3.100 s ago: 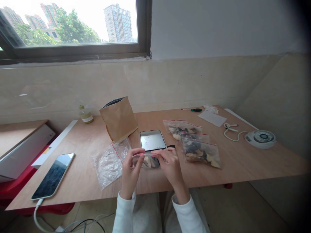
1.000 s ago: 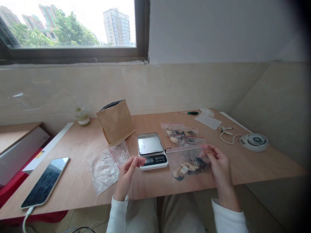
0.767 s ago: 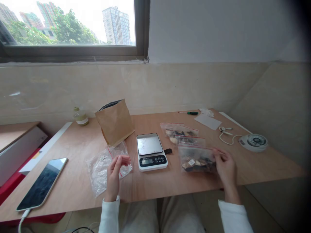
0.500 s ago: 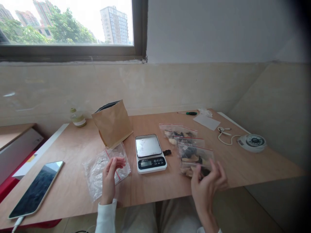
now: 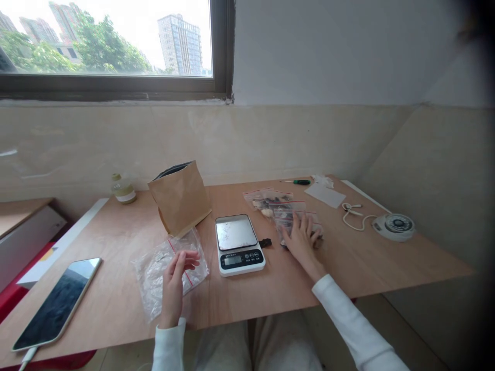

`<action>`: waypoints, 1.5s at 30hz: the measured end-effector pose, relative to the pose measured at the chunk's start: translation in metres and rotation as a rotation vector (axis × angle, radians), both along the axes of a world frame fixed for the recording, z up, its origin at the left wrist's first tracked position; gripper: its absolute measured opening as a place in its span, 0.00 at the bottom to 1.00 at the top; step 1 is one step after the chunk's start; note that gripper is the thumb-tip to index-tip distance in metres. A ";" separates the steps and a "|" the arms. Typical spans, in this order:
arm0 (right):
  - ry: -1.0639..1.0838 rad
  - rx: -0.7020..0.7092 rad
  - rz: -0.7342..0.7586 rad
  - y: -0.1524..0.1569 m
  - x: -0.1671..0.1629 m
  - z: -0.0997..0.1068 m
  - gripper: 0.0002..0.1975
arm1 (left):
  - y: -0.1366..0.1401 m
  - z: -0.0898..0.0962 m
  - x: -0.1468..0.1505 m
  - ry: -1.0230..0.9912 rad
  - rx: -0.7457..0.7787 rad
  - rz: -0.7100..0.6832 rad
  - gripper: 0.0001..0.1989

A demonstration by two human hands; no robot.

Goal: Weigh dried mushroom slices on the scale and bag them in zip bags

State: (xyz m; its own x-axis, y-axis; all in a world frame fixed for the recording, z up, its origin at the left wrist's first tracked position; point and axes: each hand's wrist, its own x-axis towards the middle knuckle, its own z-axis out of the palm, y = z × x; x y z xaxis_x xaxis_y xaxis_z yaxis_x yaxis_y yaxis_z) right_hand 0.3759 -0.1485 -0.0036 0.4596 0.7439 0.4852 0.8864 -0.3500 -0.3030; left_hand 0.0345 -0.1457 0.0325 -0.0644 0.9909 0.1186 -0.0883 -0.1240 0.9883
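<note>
My right hand (image 5: 302,243) lies over the nearest of several clear zip bags (image 5: 286,207), its fingers spread and pressing down on the plastic. Dark and pale dried pieces fill these bags, which overlap in a row right of the scale; the hand hides part of them. My left hand (image 5: 175,288) hovers loosely curled above flat empty zip bags (image 5: 149,281), with nothing in it. Between the hands stands a white kitchen scale (image 5: 242,264) with a bare metal plate. A small dark piece (image 5: 265,242) lies against its right side.
Behind the empty bags stands an open brown paper pouch (image 5: 181,201). A phone (image 5: 58,304) on a cable lies at the left, a bottle (image 5: 124,189) at the back. Toward the right are a screwdriver (image 5: 301,182), a white sheet (image 5: 325,195) and a white corded device (image 5: 393,226).
My right hand has moved forward and left, from above the table's front edge onto the filled bags. Those bags have shifted slightly back and left. My left hand stays put.
</note>
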 end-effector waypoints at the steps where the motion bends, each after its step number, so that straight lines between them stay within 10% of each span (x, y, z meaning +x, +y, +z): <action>1: -0.024 0.022 0.097 -0.001 -0.004 0.002 0.25 | 0.000 0.000 -0.001 0.010 -0.001 0.009 0.17; 6: 0.076 -0.123 0.705 -0.009 -0.020 0.002 0.14 | -0.001 0.001 -0.009 0.046 0.005 0.054 0.18; 14: 0.259 -0.152 0.733 0.000 -0.006 0.006 0.05 | 0.010 -0.010 -0.022 0.220 -0.022 0.357 0.19; 20: 0.381 -0.060 0.712 0.031 -0.027 0.030 0.09 | 0.070 -0.023 -0.032 0.535 0.091 0.510 0.33; 28: 0.461 -0.006 0.900 0.067 -0.074 0.048 0.10 | 0.136 -0.022 -0.035 0.676 0.141 0.314 0.38; 33: 0.524 0.135 1.036 0.082 -0.085 0.100 0.14 | 0.141 -0.043 -0.042 0.648 0.120 0.291 0.27; 39: 0.184 0.221 1.198 0.087 -0.142 0.161 0.14 | 0.140 -0.052 -0.046 0.595 0.195 0.248 0.21; 45: -0.337 0.015 1.084 0.055 -0.159 0.166 0.13 | 0.131 -0.043 -0.044 0.540 0.248 0.223 0.17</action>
